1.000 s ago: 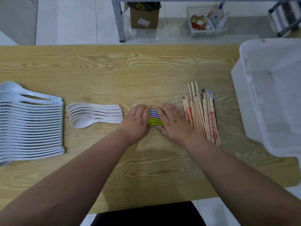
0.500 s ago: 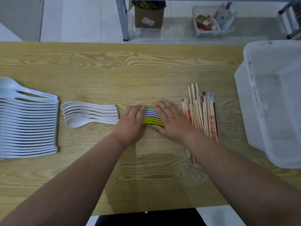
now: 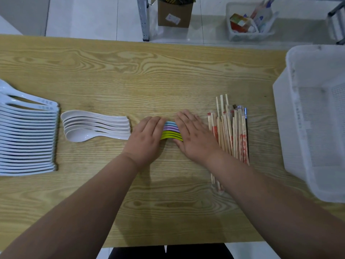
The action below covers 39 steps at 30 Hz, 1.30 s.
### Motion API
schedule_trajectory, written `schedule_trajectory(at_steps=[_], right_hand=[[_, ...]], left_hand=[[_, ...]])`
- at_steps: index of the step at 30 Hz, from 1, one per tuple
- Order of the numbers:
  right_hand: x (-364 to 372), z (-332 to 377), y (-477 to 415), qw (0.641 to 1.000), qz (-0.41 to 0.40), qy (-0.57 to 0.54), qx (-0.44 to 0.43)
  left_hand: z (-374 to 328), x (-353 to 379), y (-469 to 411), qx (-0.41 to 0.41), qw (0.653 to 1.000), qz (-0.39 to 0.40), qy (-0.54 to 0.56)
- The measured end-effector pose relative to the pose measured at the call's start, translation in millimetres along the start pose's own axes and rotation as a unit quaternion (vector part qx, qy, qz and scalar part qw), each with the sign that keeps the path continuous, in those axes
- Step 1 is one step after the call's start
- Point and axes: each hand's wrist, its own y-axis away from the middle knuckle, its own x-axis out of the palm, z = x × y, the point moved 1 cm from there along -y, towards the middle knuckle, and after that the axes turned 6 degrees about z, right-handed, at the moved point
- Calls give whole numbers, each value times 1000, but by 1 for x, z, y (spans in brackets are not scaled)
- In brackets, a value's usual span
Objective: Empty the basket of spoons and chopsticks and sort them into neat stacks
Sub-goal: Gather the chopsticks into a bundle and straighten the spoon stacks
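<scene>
At mid-frame the left hand (image 3: 147,137) and right hand (image 3: 194,139), fingers straight and gripping nothing, press the coloured spoons (image 3: 171,131) endwise; even, gentle pressure should square them

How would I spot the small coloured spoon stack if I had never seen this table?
Start at the wooden table and find the middle, between the short row of white spoons and the chopsticks bundle. There the left hand and right hand press a small spoon stack from either side. It alone is coloured: blue, purple, lime green.
</scene>
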Motion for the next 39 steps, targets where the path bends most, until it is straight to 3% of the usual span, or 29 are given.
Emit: schedule_trajectory(at_steps=[10,14,19,24,28,33,39], right_hand=[[-10,-4,-6,995,73,-67,28],[-6,-5,-4,997,36,-67,10],[-5,-11,-8,998,39,-58,5],[-3,-9,-3,999,40,9,-10],[-3,-10,-3,999,31,-5,-6],[-5,-9,-4,999,39,-3,-11],[-5,-8,-1,1000,22,14,-13]], left_hand=[[9,-6,-11,-7,998,37,57],[8,-8,-9,-11,996,25,79],[5,-9,-14,-79,985,50,148],[1,-10,-11,-25,993,45,101],[-4,-8,-15,-79,983,-14,167],[-2,-3,-15,-108,977,5,184],[0,-11,-10,-35,993,50,105]])
